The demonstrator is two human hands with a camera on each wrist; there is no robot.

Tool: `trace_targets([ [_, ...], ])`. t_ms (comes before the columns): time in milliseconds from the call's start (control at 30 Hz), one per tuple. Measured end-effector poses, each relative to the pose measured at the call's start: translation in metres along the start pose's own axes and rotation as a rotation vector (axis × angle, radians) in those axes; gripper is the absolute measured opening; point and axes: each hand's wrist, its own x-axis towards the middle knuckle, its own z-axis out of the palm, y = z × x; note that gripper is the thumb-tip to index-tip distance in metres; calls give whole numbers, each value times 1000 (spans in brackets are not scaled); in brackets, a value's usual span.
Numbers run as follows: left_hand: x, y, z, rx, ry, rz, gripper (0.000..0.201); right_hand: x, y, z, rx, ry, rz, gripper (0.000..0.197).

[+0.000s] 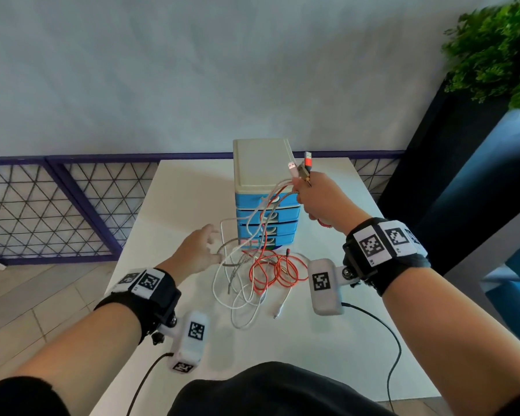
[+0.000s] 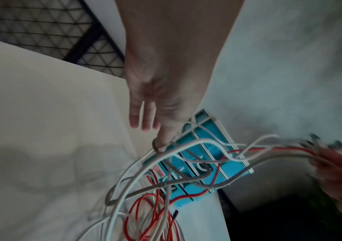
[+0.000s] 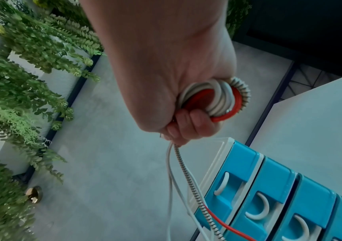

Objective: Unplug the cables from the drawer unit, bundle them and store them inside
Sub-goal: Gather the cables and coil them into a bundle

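Note:
A blue drawer unit (image 1: pixel 266 211) with a white top stands at the back of the white table (image 1: pixel 180 202), its drawers closed. My right hand (image 1: pixel 305 187) is raised beside its top and grips the cable ends in a fist (image 3: pixel 186 124), around a small coil (image 3: pixel 217 99). Their plugs (image 1: pixel 300 168) stick up above the fist. Red, white and grey braided cables (image 1: pixel 252 274) hang down across the drawer fronts into a loose tangle on the table. My left hand (image 1: pixel 210 238) reaches into that tangle with fingers straight, one finger (image 2: pixel 161 143) touching a grey cable loop (image 2: pixel 154 146).
A purple mesh fence (image 1: pixel 42 205) runs behind and left of the table. A dark partition (image 1: pixel 451 175) with hanging green plants (image 1: pixel 499 49) stands at the right. Black wrist-camera leads (image 1: pixel 394 340) trail over the table's near part.

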Motion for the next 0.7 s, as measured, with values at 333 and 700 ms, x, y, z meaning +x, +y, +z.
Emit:
trace_targets([
  [333,11,34,6,157,-128,573,44,-8,-15,7,15,-117,-122,30],
  [700,0,-16,-12,-479,17,-267,17,10,5,-5,135,98,58,34],
])
